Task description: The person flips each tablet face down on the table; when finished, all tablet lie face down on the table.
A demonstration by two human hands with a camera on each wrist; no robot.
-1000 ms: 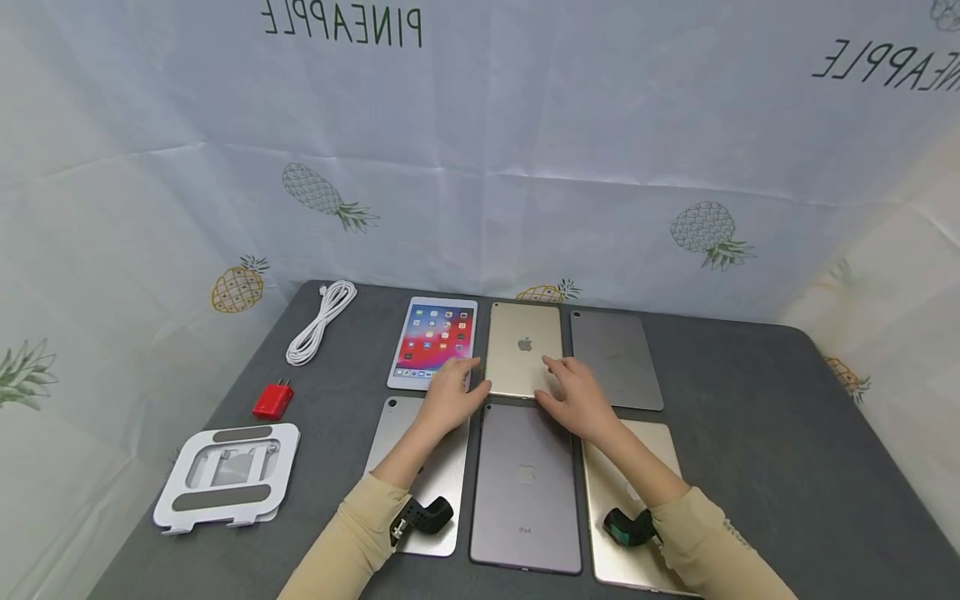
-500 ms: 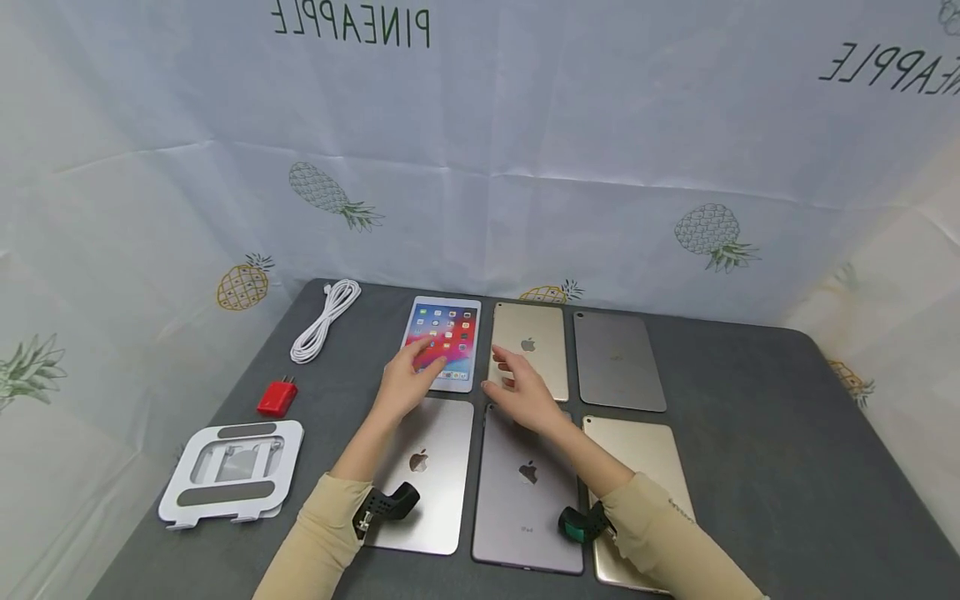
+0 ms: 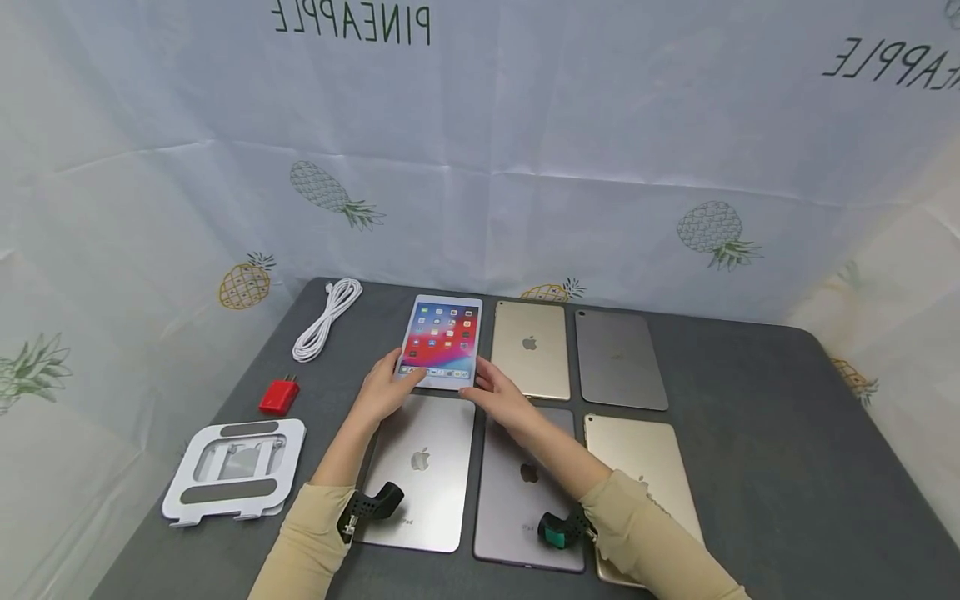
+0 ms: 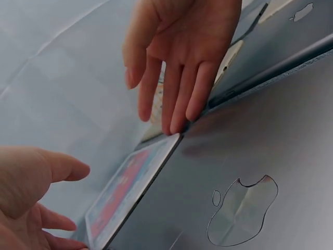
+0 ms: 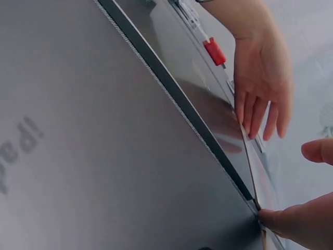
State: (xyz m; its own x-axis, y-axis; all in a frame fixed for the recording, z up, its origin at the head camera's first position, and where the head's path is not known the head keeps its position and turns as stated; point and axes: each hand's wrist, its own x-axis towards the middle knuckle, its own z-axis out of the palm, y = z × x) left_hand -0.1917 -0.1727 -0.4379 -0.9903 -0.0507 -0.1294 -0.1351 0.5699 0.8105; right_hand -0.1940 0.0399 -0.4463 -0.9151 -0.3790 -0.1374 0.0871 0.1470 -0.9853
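Observation:
A white tablet [image 3: 442,337] lies screen up in the back row, its icons lit on a red and blue background. My left hand [image 3: 384,390] is at its lower left edge, thumb raised above the surface in the left wrist view. My right hand [image 3: 504,400] is at the lower right corner, its fingers extended down along the edge. Neither hand is curled round the tablet. Below it, face down, lie a silver tablet [image 3: 423,492] and a grey tablet [image 3: 502,525], partly under my right forearm.
A gold tablet [image 3: 530,358] and a dark grey tablet [image 3: 621,362] lie face down at the back. Another gold tablet [image 3: 637,442] is under my right sleeve. At left are a coiled white cable [image 3: 322,325], a red charger [image 3: 279,396] and a white folding stand [image 3: 225,493].
Both hands have moved left, from beside the back gold tablet to the two sides of the white tablet. The tablets stay in place.

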